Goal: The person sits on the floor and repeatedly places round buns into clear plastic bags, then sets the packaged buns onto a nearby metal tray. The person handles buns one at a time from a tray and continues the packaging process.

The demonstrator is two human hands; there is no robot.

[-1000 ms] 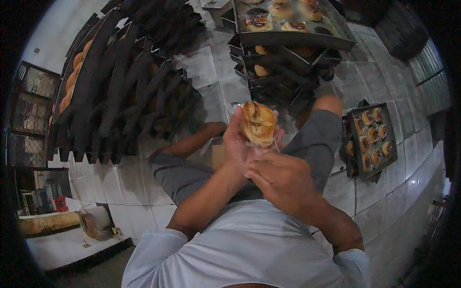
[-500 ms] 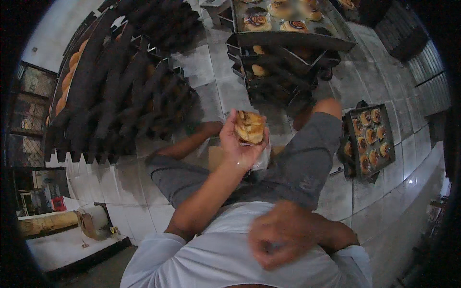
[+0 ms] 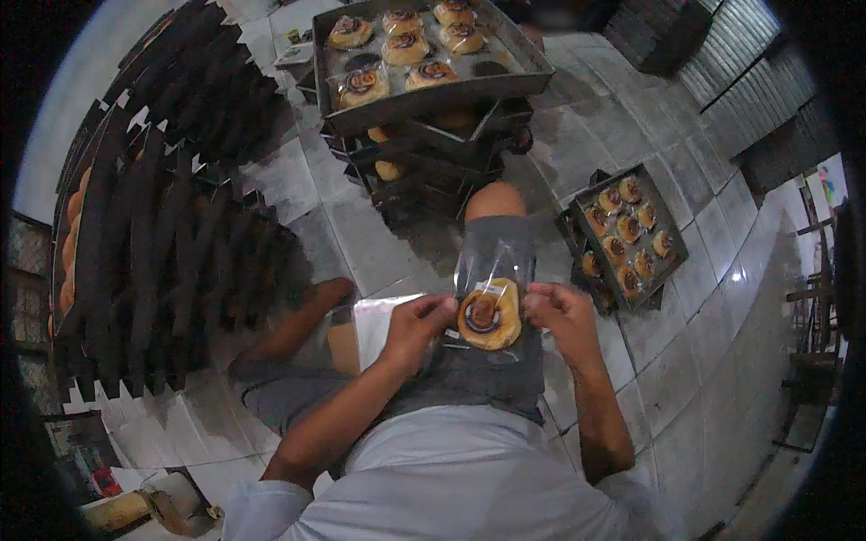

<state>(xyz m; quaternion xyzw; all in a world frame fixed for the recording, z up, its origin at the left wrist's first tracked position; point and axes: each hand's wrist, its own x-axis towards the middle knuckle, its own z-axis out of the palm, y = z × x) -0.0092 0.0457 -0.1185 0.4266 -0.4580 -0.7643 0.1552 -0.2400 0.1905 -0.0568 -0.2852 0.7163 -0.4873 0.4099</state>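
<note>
A round golden bun (image 3: 505,326) with a dark ring on its top lies inside a clear plastic bag (image 3: 507,261) over my right thigh. My left hand (image 3: 413,332) pinches the bag's left edge between thumb and fingers. On the other side, my right hand (image 3: 568,326) pinches the right edge. The bag's upper part stands loose and see-through beyond the bun. Just left of my left hand, a flat stack of clear plastic bags (image 3: 372,326) rests by a piece of brown cardboard (image 3: 343,349).
Ahead, a metal tray (image 3: 442,97) of bagged buns tops a criss-crossed stack of trays. To the right, another tray (image 3: 678,236) holds several bagged buns. Tall stacks of dark trays (image 3: 171,243) line the left. A large roll (image 3: 171,500) is at lower left.
The bun was in my left palm, with its underside or side showing; now it is bagged between both hands. My right hand has come forward from my chest. The view has shifted right.
</note>
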